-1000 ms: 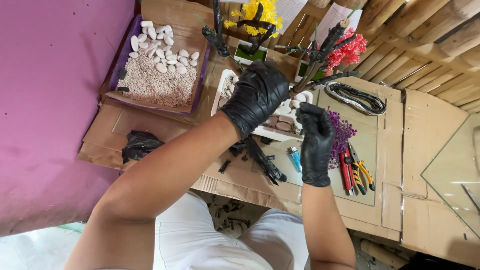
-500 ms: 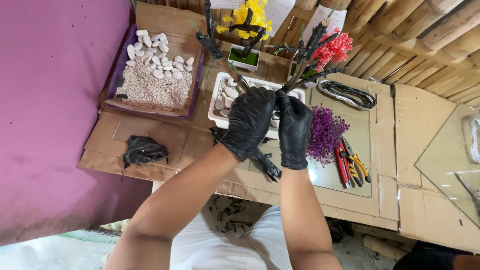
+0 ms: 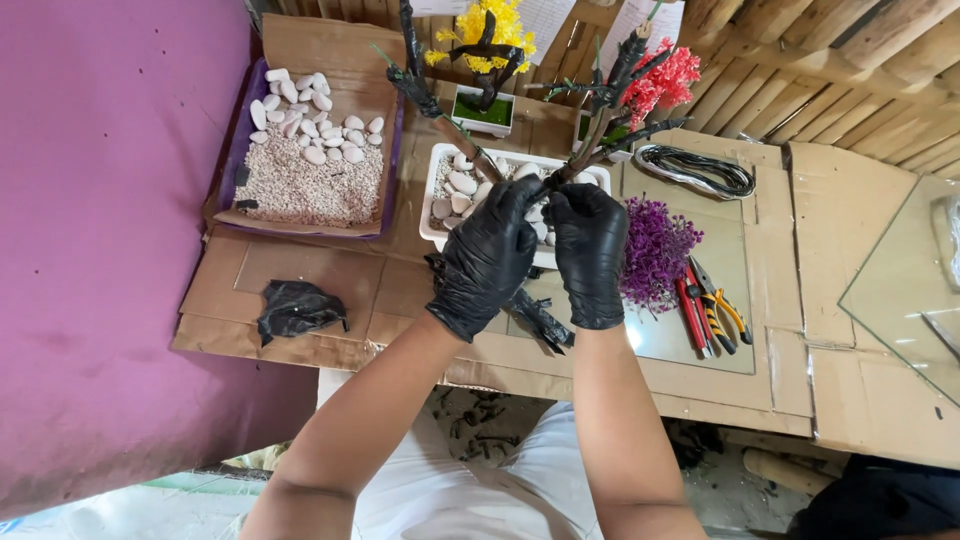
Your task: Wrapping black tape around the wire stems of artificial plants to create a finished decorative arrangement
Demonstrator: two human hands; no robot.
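My left hand (image 3: 488,255) and my right hand (image 3: 590,250), both in black gloves, are held close together over a white rectangular pot (image 3: 436,200) filled with white pebbles. Their fingers pinch the base of a dark, bare-branched model tree (image 3: 600,120), which forks up to the left and to the right. Dark twig pieces (image 3: 545,322) lie on the cardboard under my wrists. A clump of purple flowers (image 3: 655,250) sits just right of my right hand.
A purple tray (image 3: 240,150) of gravel and white stones stands at the back left, with a crumpled black bag (image 3: 298,308) in front. Pliers (image 3: 710,312), a wire coil (image 3: 695,170), a yellow mini tree (image 3: 485,40), a red one (image 3: 668,75) and a glass pane (image 3: 905,290) lie around.
My two hands have drawn together, from spread over the pot and work surface, to the base of the dark tree. The view has shifted slightly.
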